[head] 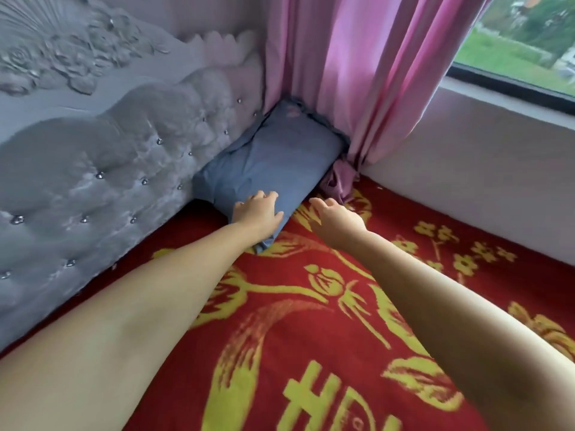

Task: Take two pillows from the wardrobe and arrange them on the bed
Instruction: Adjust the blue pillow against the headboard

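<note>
- Left hand (257, 213) is lying flat on the near end of the blue pillow (267, 163), fingers spread and relaxed, pressing more than gripping, nothing pinched that I can see.
- From that hand the pillow runs away and a bit to the right, long axis pointing into the corner. Its left side is tucked along the grey padded headboard (102, 169), and its far end meets the pink curtain (351, 73).
- Right hand (337, 217) hovers just right of the pillow's near edge, over the red blanket (311, 321), fingers loosely apart, holding nothing, not clearly touching the pillow.
- So the left hand is the nearer one, already on it. Only one pillow shows, so I'd guess the second is still to come.
</note>
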Tool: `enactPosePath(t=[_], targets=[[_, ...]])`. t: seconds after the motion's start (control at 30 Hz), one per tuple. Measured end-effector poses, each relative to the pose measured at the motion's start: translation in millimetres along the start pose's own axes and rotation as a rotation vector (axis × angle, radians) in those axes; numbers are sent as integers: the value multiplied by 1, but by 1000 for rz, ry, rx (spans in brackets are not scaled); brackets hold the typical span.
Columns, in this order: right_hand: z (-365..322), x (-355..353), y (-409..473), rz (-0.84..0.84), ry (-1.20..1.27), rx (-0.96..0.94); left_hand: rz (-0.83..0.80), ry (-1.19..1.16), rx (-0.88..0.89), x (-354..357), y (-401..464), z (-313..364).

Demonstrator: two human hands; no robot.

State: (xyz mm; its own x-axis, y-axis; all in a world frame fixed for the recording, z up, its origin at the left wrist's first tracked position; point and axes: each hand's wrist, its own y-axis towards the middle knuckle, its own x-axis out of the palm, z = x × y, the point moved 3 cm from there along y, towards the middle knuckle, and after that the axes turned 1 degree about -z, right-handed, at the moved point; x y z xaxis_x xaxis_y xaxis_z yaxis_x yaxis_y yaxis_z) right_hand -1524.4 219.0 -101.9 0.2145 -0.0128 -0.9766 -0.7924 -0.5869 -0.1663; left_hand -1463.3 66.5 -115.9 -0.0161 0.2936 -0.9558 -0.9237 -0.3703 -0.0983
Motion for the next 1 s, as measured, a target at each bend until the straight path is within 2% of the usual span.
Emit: enactPosePath(t=[0.1, 0.27, 0.5, 0.6, 0.73, 0.9, 1.0], targets=[[-13, 17, -12, -48, -4, 49, -29, 14, 82, 3, -15, -7], [-10, 17, -32, 34, 122, 118, -82, 112, 123, -5, -27, -17], [70, 26, -115, 79, 139, 222, -92, 201, 177, 23, -61, 68], [95, 24, -140, 58, 119, 208, -107, 209, 87, 51, -96, 81], [97, 27, -158, -16, 75, 88, -56, 159, -74, 60, -140, 76], [49, 36, -166, -145, -22, -106, 88, 56, -194, 44, -193, 60], [9, 48, -172, -173, -72, -213, 135, -13, -331, 39, -231, 30]])
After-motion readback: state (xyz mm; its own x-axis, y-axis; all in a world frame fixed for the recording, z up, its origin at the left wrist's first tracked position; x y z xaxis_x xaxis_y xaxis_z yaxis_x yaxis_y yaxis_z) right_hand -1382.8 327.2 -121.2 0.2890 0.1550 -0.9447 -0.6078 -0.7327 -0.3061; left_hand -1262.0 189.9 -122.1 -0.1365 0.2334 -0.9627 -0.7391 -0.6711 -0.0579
